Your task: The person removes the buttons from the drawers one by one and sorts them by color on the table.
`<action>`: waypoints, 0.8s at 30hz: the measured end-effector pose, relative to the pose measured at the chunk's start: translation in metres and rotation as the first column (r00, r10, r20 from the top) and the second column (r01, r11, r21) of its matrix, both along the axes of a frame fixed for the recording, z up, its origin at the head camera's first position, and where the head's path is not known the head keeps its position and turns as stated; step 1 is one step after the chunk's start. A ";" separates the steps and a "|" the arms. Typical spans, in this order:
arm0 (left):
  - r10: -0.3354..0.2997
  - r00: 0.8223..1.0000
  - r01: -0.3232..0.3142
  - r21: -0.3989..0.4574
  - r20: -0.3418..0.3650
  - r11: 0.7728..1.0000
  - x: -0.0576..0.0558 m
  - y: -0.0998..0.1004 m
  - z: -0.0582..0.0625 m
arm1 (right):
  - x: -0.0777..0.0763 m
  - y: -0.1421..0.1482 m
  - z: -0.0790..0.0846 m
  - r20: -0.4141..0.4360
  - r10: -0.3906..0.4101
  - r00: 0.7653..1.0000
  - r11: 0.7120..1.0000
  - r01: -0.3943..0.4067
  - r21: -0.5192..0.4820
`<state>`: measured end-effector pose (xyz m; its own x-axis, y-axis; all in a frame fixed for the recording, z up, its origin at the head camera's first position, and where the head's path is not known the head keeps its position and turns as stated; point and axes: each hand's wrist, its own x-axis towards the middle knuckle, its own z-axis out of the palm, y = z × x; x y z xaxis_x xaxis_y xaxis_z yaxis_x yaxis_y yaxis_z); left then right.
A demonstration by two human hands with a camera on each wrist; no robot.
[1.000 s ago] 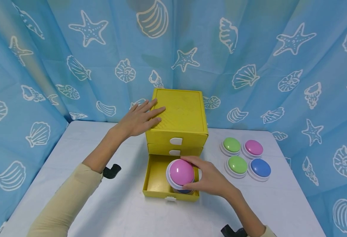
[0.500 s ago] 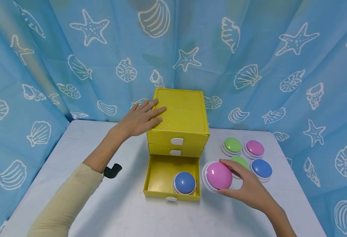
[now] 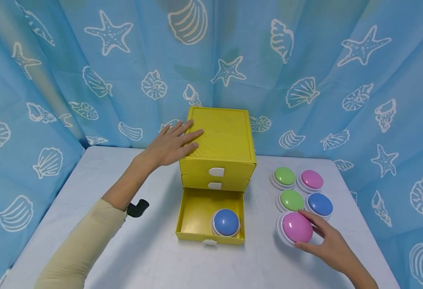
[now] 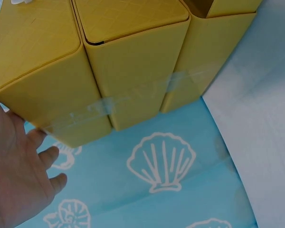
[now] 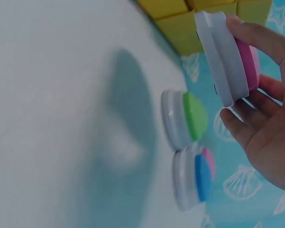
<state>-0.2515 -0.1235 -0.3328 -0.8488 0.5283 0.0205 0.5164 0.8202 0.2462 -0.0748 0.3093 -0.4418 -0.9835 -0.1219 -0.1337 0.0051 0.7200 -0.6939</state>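
Held between the thumb and fingers of my right hand (image 3: 332, 247) is a pink dome push button (image 3: 297, 227) with a white base. In the right wrist view, the button (image 5: 223, 57) is tilted on edge above the white table, over its own shadow. My left hand (image 3: 168, 147) rests with spread fingers on the top left edge of a yellow drawer box (image 3: 224, 134). Its bottom drawer (image 3: 195, 210) is pulled out, and a blue push button (image 3: 226, 222) sits at the drawer's front right. The left wrist view shows the box's taped side (image 4: 137, 71) beside that hand.
Right of the box stand a far green button (image 3: 285, 176), another pink button (image 3: 312, 179), a nearer green button (image 3: 292, 200) and a second blue button (image 3: 320, 204). Behind the white table (image 3: 153, 257) hangs a blue shell-print curtain (image 3: 247, 44).
My right hand has carried the pink button rightward from over the open drawer to just in front of the grouped buttons, uncovering the blue button in the drawer. My left hand stays put.
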 end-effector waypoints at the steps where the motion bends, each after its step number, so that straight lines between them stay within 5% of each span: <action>1: 0.001 1.000 -0.001 -0.002 -0.001 1.000 0.000 0.000 0.000 | 0.000 0.003 -0.003 0.004 -0.005 1.000 1.000 0.006 -0.006; 9: 0.003 1.000 -0.003 0.009 0.003 1.000 -0.001 -0.001 -0.001 | -0.003 0.018 -0.024 0.069 -0.028 0.997 0.999 0.030 -0.023; 24: 0.003 1.000 -0.003 0.005 -0.008 1.000 0.000 0.000 0.000 | -0.018 0.034 -0.060 0.066 -0.006 0.998 0.999 0.008 -0.032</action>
<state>-0.2512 -0.1234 -0.3330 -0.8503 0.5255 0.0302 0.5159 0.8207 0.2457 -0.0928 0.3431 -0.5019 -0.9735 -0.1201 -0.1948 0.0571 0.6968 -0.7150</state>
